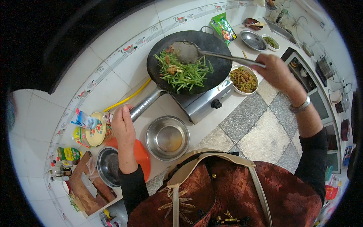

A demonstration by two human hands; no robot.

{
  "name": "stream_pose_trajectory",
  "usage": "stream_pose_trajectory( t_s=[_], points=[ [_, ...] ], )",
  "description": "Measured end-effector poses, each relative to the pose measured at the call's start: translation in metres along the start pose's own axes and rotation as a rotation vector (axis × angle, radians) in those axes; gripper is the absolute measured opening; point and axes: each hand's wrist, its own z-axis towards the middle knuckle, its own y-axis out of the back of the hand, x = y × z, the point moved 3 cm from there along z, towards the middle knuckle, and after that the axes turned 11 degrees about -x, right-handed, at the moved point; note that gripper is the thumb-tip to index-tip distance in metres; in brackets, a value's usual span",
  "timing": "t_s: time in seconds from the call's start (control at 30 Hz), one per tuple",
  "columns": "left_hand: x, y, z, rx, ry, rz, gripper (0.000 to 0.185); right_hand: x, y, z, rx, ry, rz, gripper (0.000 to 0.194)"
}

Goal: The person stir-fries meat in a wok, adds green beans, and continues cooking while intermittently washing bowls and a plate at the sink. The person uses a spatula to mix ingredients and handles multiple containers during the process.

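A dark wok (218,76) sits on a steel gas stove (204,109). My left hand (124,124) is wrapped around its metal handle (149,102). In my right hand (272,69) is the long handle of a metal spatula (185,52), its broad blade resting among the food at the wok's back. Green sliced vegetables, perhaps beans or peppers (188,73), lie heaped in the wok with a few brownish pieces (173,69) on top. Beside the stove on the right stands a white bowl (242,92) of cooked green strips with brown bits (242,79).
Nearer me is a steel basin (167,137) with a little yellowish liquid. A dark metal bowl (109,167), an orange basin (143,156), a wooden cutting board (82,190) and a cleaver (89,183) lie left. A green food packet (222,27) leans behind the wok. A yellow hose (127,96) runs along the wall.
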Motion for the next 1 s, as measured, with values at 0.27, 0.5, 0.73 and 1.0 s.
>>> stream_pose_trajectory(
  t_s=[0.27,0.5,0.73,1.0],
  points=[
    [0.001,-0.001,0.001,0.026,0.019,0.005,0.034,-0.090,0.022,0.103,0.037,0.142,-0.175,0.031],
    [-0.006,-0.001,0.004,0.054,0.039,0.063,0.035,-0.103,-0.087,0.209,0.232,0.318,-0.139,0.046],
    [-0.009,-0.002,0.001,0.062,0.059,0.106,0.041,-0.074,-0.126,0.172,0.210,0.427,0.073,0.043],
    [-0.004,-0.003,-0.002,0.028,0.135,0.077,0.037,-0.072,-0.049,0.073,-0.089,0.566,0.046,0.026]
  ],
)
